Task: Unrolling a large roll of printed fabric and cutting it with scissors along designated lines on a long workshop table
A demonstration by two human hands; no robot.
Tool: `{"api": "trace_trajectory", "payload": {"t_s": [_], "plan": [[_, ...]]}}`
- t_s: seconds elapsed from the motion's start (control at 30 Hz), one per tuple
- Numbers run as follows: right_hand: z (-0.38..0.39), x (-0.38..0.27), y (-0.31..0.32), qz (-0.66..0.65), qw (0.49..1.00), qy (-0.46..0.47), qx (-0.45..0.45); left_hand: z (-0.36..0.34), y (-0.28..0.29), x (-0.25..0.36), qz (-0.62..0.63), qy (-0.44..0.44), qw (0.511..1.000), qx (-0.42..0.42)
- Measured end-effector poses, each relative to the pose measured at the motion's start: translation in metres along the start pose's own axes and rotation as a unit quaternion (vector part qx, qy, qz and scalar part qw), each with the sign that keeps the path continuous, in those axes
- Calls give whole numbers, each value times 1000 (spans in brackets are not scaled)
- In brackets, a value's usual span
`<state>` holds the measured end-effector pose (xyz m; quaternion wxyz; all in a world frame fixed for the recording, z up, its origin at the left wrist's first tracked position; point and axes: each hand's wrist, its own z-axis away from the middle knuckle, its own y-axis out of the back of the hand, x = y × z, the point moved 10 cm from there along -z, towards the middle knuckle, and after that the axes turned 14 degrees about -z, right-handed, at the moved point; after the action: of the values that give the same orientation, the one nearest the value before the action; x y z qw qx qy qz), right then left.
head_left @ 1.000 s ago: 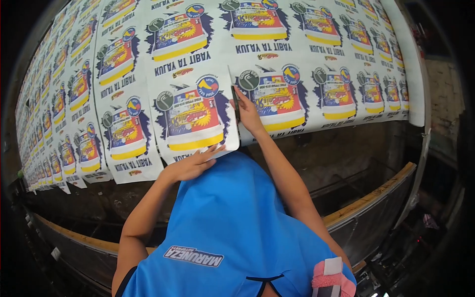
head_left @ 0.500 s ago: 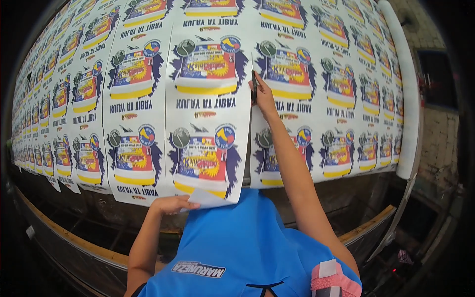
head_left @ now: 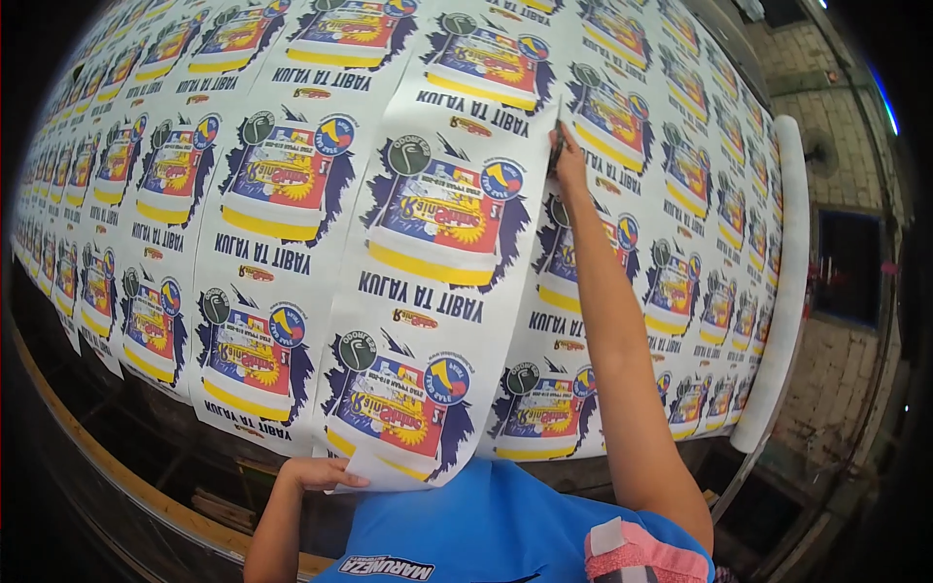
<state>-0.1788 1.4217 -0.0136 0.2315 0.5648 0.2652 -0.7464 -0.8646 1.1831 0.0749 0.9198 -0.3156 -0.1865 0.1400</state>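
Observation:
My right hand point(head_left: 570, 160) is far forward on a wide white printed sheet point(head_left: 345, 248) covered in repeated colourful graphics, closed on dark-handled scissors point(head_left: 556, 144). Their blades point away from me along a long cut between two columns of prints. The strip left of the cut is slightly lifted along its edge. My left hand point(head_left: 316, 473) pinches that strip's curled bottom edge near my blue shirt point(head_left: 428, 525), thumb on the pale folded corner. A pink cloth point(head_left: 637, 554) lies on my shoulder at the lower right.
A long white roll point(head_left: 785, 282) runs along the sheet's right end, beside a metal rail. Beyond it are a pale blocky surface point(head_left: 821, 355) and a dark rectangular opening point(head_left: 846, 262). A wooden-edged rail point(head_left: 209, 510) and dark space lie below the sheet's near edge at the lower left.
My right hand and the scissors have advanced up the sheet, lengthening the cut. My left hand has gone from lying on the sheet to gripping its bottom edge. The view has shifted.

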Motion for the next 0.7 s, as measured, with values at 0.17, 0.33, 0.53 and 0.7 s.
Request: {"api": "trace_trajectory", "payload": {"t_s": [0.17,0.33,0.53,0.7], "plan": [[-71,-25,-3,84,996,-21,39,-11,0,-20,102,-37,994,-5],[-88,-56,-9,80,995,-58,-35,-3,-2,-3,59,-40,997,10],[34,-133,17,-77,995,35,-55,70,13,143,-131,-313,934,109],[250,-310,33,-242,903,293,-200,223,-36,279,-210,-670,617,355]]}}
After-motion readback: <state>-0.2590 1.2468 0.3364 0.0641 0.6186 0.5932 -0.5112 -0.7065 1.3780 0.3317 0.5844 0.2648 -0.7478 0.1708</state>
